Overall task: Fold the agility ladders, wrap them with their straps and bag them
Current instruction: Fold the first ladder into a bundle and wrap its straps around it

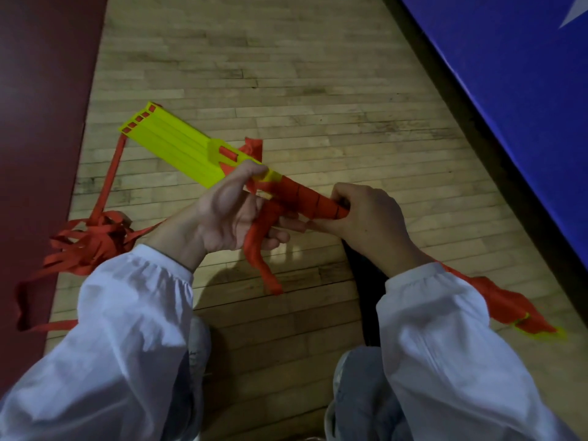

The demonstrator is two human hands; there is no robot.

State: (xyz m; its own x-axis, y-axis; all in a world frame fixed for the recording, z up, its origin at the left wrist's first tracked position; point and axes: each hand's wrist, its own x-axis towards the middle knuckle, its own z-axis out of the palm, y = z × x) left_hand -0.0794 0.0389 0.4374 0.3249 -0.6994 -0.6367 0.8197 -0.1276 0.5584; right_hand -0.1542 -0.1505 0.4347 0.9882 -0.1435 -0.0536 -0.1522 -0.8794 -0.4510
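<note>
Ladder bundle [178, 148] gripped by left hand [229, 214] and right hand [362, 218].

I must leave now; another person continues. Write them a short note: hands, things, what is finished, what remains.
Left hand grips the yellow rungs at the middle; a red strap end hangs from it.
Right hand grips the wrapped near end.
Done: rungs stacked, strap wound over the near part.
To do: wind the loose strap pile at the left, then bag it. No bag in view.
</note>
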